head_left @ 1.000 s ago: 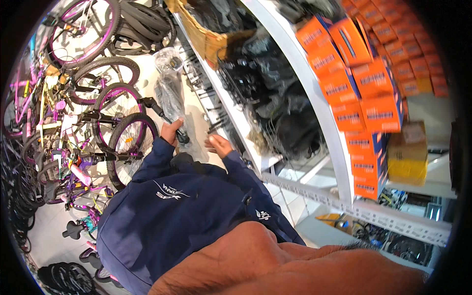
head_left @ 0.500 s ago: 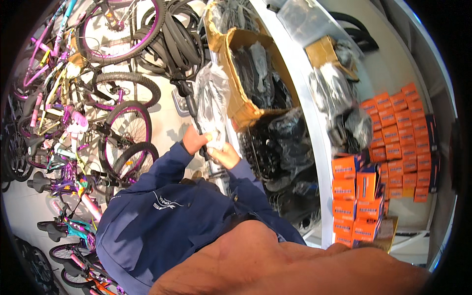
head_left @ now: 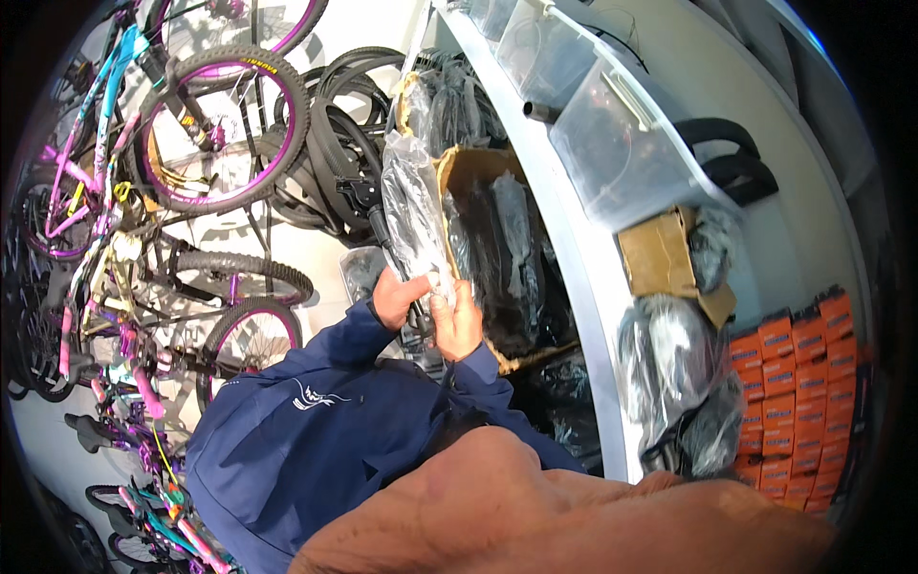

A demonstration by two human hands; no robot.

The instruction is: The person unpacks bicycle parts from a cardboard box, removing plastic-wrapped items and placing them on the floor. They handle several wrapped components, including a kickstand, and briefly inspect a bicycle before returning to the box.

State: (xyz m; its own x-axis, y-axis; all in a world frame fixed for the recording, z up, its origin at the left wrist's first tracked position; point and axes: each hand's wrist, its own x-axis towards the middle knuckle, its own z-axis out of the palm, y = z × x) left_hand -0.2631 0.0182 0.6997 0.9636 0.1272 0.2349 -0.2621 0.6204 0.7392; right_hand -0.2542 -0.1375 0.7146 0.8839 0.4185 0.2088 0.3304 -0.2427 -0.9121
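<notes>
A long clear plastic bag (head_left: 411, 206) stretches away from me; its contents are hard to make out. My left hand (head_left: 396, 298) is closed on the gathered near end of the bag, thumb on top. Opposite it, my right hand (head_left: 457, 323) pinches the same end, its fingertips close to the left thumb. A black handlebar (head_left: 381, 228) with a grip and a lever runs beside the bag and passes under my left hand; whether that hand also grips it I cannot tell.
An open cardboard box (head_left: 478, 161) of bagged black parts lies right of my hands. Beyond it runs a white shelf (head_left: 583, 277) with a clear plastic bin (head_left: 612, 143) and stacked orange boxes (head_left: 794, 402). Bicycles with purple-rimmed wheels (head_left: 225, 129) and black tyres (head_left: 330, 143) fill the left.
The view has shifted, so the shelf, boxes and bicycles sit lower in the picture. Both hands keep hold of the bag's near end, and my right hand has turned more upright.
</notes>
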